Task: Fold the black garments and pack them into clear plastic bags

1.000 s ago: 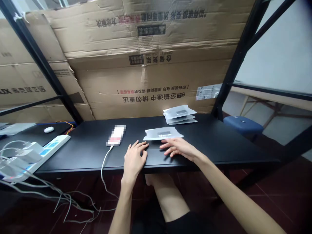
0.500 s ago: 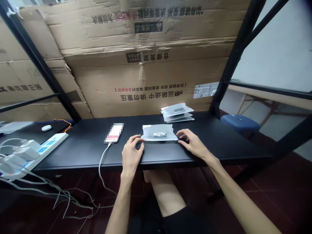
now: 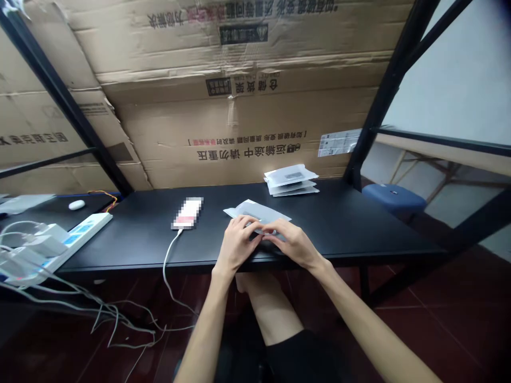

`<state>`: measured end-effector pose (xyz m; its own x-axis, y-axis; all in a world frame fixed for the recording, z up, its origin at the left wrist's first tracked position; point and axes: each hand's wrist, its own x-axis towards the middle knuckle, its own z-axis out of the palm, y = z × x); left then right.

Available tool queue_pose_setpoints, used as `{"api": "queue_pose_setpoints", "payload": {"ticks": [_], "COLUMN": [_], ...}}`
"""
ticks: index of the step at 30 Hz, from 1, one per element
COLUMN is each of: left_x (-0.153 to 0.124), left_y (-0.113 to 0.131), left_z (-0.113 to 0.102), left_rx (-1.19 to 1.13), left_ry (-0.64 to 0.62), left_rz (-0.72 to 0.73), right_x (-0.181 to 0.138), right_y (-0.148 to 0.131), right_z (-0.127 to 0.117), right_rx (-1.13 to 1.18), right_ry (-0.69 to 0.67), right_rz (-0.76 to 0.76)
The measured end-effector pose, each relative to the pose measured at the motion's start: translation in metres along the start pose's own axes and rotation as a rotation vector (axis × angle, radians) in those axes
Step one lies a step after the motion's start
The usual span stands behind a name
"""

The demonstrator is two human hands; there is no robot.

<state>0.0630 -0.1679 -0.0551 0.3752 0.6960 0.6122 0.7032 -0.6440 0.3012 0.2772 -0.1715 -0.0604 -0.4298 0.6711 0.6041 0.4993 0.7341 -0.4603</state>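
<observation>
A small translucent plastic bag [image 3: 255,211] lies near the front edge of the black table [image 3: 339,229]. My left hand [image 3: 236,244] and my right hand [image 3: 288,242] meet over its near edge, fingers curled and pinching the bag between them. Whatever is inside the bag is hidden by my fingers. A short stack of similar bags [image 3: 290,180] rests farther back on the table, to the right of my hands.
A phone [image 3: 187,213] with a white cable lies left of the bag. At far left sit a white power strip [image 3: 67,242], tangled cables and a white mouse [image 3: 76,204]. Cardboard boxes [image 3: 247,106] wall the back. A blue stool [image 3: 393,197] stands at right beyond a black shelf post.
My hands were apart at the two ends of the bag; they have come together at its near edge and taken hold, and the bag has turned slightly.
</observation>
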Motion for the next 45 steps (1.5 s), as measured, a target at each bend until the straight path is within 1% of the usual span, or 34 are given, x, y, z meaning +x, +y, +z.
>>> {"api": "queue_pose_setpoints", "payload": {"ticks": [3, 7, 11, 14, 19, 22, 25, 28, 34, 37, 40, 42, 45], "left_x": [-0.003, -0.008, -0.012, -0.014, -0.015, -0.014, -0.012, -0.011, -0.011, -0.011, -0.012, -0.013, -0.013], "left_y": [-0.002, 0.000, 0.005, 0.006, 0.005, 0.005, 0.004, 0.004, 0.002, 0.001, 0.000, 0.000, 0.001], "left_z": [-0.002, -0.004, -0.005, -0.005, -0.006, -0.008, -0.009, -0.009, -0.008, -0.007, -0.006, -0.006, -0.007], "left_rx": [-0.010, -0.064, -0.065, -0.114, -0.227, -0.320, -0.404, -0.427, -0.472, -0.458, -0.435, -0.439, -0.458], "left_ry": [-0.022, -0.008, -0.034, -0.036, -0.008, 0.041, 0.095, 0.123, 0.142, 0.122, 0.074, 0.064, 0.060], "left_rz": [-0.029, -0.070, -0.080, -0.099, -0.129, -0.124, -0.150, -0.179, -0.187, -0.197, -0.152, -0.128, -0.136], "right_x": [0.002, 0.004, 0.004, 0.003, 0.004, 0.004, 0.003, 0.003, 0.005, 0.006, 0.006, 0.005, 0.004], "right_y": [-0.001, 0.005, 0.008, 0.008, 0.007, 0.006, 0.005, 0.006, 0.011, 0.013, 0.013, 0.013, 0.014], "right_z": [0.002, 0.002, 0.004, 0.005, 0.006, 0.005, 0.005, 0.006, 0.006, 0.005, 0.005, 0.005, 0.006], "right_rx": [-0.023, -0.142, -0.230, -0.254, -0.290, -0.337, -0.377, -0.400, -0.381, -0.374, -0.398, -0.424, -0.429], "right_ry": [0.002, -0.021, -0.025, -0.016, -0.035, -0.005, 0.065, 0.122, 0.103, 0.106, 0.113, 0.128, 0.159], "right_rz": [-0.026, -0.081, -0.095, -0.106, -0.131, -0.142, -0.105, -0.037, 0.117, 0.169, 0.186, 0.196, 0.212]}}
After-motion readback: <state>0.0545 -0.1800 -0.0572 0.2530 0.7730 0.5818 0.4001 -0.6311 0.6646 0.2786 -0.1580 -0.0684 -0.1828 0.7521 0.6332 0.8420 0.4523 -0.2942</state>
